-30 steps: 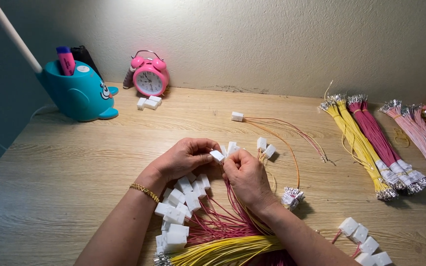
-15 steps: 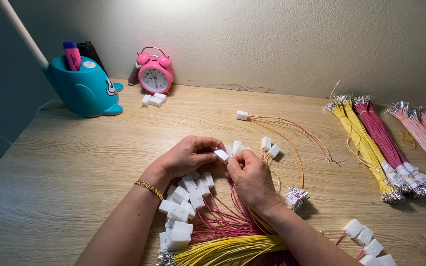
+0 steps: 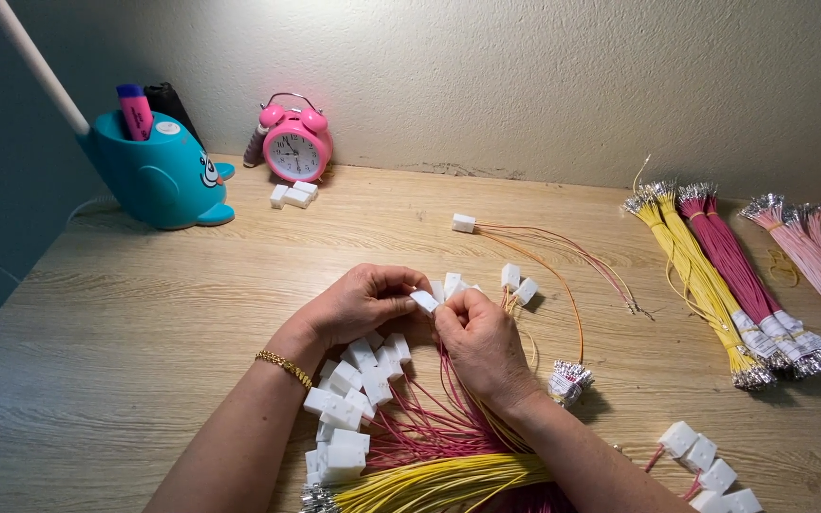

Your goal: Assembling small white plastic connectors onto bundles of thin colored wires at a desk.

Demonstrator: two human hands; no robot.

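Holding pens, perhaps: teal whale-shaped holder.

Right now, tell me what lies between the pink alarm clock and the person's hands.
In the head view, three small white plastic connectors sit just before the pink alarm clock; beyond them only bare wooden desk reaches the hands.

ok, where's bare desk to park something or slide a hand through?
Bare wood left of the left hand, below the whale pen holder. Another strip between the clock and the yellow wire bundle, behind the lone connector. Crowded around both hands: connector pile, loose wires.
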